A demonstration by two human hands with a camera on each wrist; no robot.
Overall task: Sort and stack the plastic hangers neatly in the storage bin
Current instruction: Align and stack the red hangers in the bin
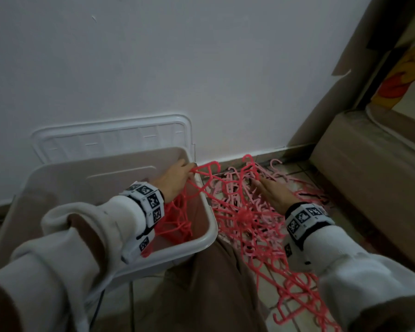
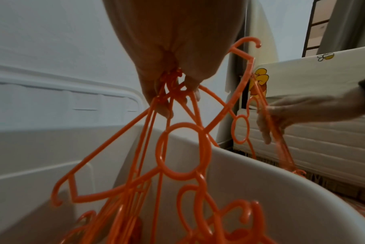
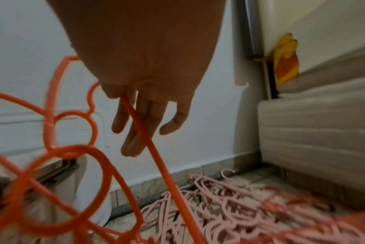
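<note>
My left hand [image 1: 176,176] is over the white storage bin [image 1: 210,227] and grips a bunch of orange-red plastic hangers [image 2: 181,148] by their necks. They dangle into the bin, where more hangers [image 1: 177,220] lie. My right hand [image 1: 272,192] reaches over the tangled hanger pile [image 1: 247,216] on the floor. In the right wrist view the right hand [image 3: 148,82] pinches the thin bar of one orange hanger [image 3: 156,156] near the knuckles, and the other fingers hang straight. This hanger is tangled with the bunch in my left hand.
The bin's lid [image 1: 110,133] leans on the wall behind it. Pale pink hangers [image 3: 229,206] lie near the skirting. A padded mattress [image 1: 369,178] borders the pile on the right. My trouser leg [image 1: 213,288] lies between bin and pile.
</note>
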